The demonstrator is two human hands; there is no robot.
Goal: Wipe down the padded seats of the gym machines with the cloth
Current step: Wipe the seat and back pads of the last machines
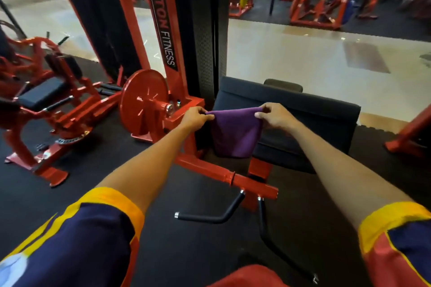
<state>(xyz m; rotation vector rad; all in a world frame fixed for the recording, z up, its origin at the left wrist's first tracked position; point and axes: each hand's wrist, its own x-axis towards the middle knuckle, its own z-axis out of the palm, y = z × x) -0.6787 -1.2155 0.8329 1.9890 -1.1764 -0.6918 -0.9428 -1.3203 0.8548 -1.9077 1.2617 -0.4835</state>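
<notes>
At the far left of the frame stands a neighbouring red machine (46, 121) with its own dark pad (43, 94), well apart from the hands and seemingly a later stop in the round. Moving toward the centre, a red disc (143, 100) sits at the foot of a tall upright lettered "HILTON FITNESS" (166, 37). Just right of the disc, the left hand (196, 117) pinches the upper left corner of the purple cloth (235, 134), thumb and fingers closed on the fabric. The cloth hangs slack between both hands, held up in front of the black padded seat (310, 123) that fills the centre right of the frame; whether its lower edge touches the pad cannot be told. The right hand (274, 115) grips the opposite corner in the same closed pinch. The step in hand looks like spreading or refolding the cloth before wiping. The next move likely calls for lowering it flat onto the seat and sweeping it across the padding under one pressing palm
</notes>
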